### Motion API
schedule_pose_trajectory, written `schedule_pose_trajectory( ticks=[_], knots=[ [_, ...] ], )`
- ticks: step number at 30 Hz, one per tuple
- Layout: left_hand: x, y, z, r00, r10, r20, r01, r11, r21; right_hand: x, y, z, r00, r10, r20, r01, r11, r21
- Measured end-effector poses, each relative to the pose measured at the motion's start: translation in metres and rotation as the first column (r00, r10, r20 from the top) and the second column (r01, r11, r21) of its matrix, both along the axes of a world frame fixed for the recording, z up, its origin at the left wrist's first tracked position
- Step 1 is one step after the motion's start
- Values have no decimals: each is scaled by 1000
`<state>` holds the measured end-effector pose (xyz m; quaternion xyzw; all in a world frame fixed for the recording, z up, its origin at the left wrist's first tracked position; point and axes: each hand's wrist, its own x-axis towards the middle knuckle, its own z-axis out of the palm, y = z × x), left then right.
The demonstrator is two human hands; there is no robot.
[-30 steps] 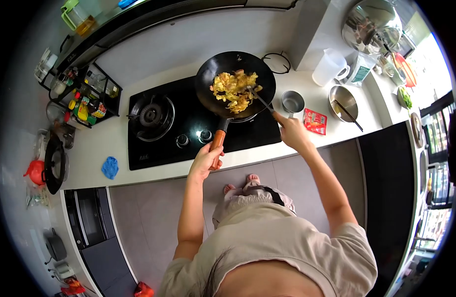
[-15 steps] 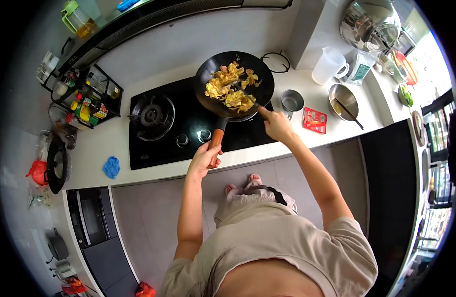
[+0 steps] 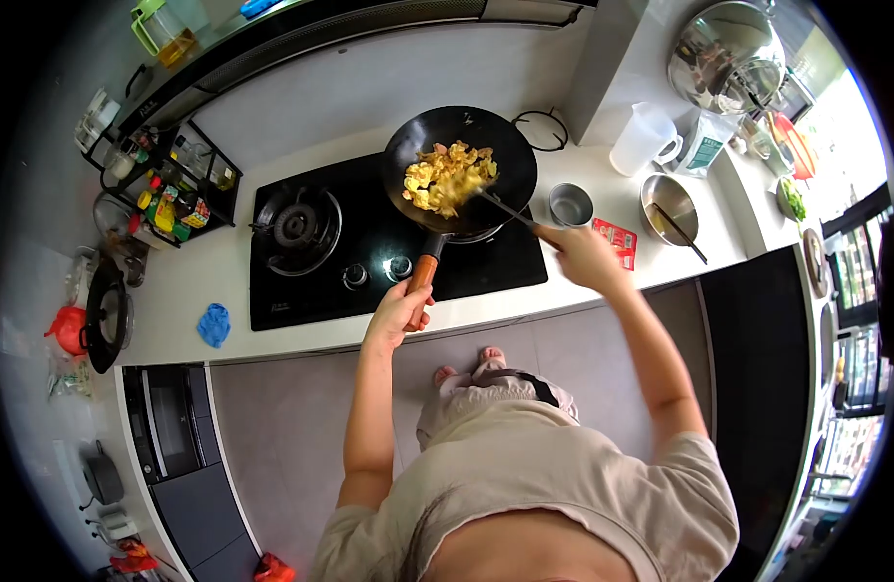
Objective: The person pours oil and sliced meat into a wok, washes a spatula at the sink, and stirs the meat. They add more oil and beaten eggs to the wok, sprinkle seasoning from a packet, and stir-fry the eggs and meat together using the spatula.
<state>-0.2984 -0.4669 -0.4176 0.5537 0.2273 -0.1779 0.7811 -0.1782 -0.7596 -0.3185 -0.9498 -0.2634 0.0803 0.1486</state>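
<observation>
My left hand (image 3: 400, 312) is wrapped round the wooden handle of a black wok (image 3: 408, 136), which sits over the right burner. Yellow, egg-like food in pieces (image 3: 437, 179) lies in the middle of the wok. My right hand (image 3: 581, 254) grips a spatula (image 3: 510, 209) with a dark shaft. Its head is down among the food at the right side, blurred and partly covered. Just beyond my right hand are a small grey metal bowl (image 3: 570, 206) and a red packet (image 3: 617, 241), partly hidden by the hand.
Left of the wok is a second burner (image 3: 295, 225), with a spice rack (image 3: 180, 184) behind it. A blue cloth (image 3: 214, 325) lies on the counter. To the right stand a steel bowl (image 3: 672, 209) with chopsticks and a clear jug (image 3: 641, 141). A range hood (image 3: 350, 44) hangs above.
My right hand has moved right, drawing the spatula back toward the wok's right rim. The food is gathered closer together. My left hand keeps hold of the handle.
</observation>
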Motion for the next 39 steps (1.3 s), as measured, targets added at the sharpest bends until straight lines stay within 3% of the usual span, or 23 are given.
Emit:
schedule_pose_trajectory(
  ticks=[3,7,9,12,16,20,21,25,26,28,30,32,34,36,39],
  knots=[
    [-1,2,-2,1000,-5,-1,5,1000,-10,17,13,-56,996,-88,-6,85,945,316],
    [1,2,-2,1000,-6,5,6,1000,-5,-21,-23,32,979,-19,-204,49,989,142],
    [1,2,-1,1000,-7,3,7,1000,-3,-40,-29,43,955,-34,-293,72,990,122],
    [0,0,2,1000,-5,-1,5,1000,14,-38,5,-16,986,7,-169,30,975,220],
    [-1,-1,0,1000,-2,-11,2,1000,19,1,50,-101,987,-158,-25,155,912,380],
    [0,0,0,1000,5,-8,-5,1000,23,23,45,-83,973,-232,20,191,844,501],
    [0,0,1,1000,6,-5,-6,999,33,25,46,-67,974,-228,-1,200,849,489],
    [-1,-1,1,1000,7,-8,-7,1000,27,19,63,-94,981,-196,-5,176,867,465],
    [-1,-1,0,1000,7,-15,-7,1000,26,15,59,-103,993,-114,15,97,905,414],
    [-1,0,0,1000,7,-27,-6,999,33,-3,41,-69,1000,-29,8,28,983,179],
    [0,0,1,1000,3,-24,-2,999,41,-11,16,-29,995,-49,-81,53,997,48],
    [0,0,2,1000,9,-11,-8,1000,26,2,0,-37,998,-57,-34,63,969,238],
    [1,-1,1,1000,0,-1,0,1000,12,13,16,-40,991,-122,-56,130,972,194],
    [0,-1,1,1000,0,9,0,1000,-1,17,42,-69,995,-99,6,91,934,345],
    [1,0,2,1000,1,-6,-1,1000,24,-7,38,-49,996,-12,-87,35,965,260]
  ],
)
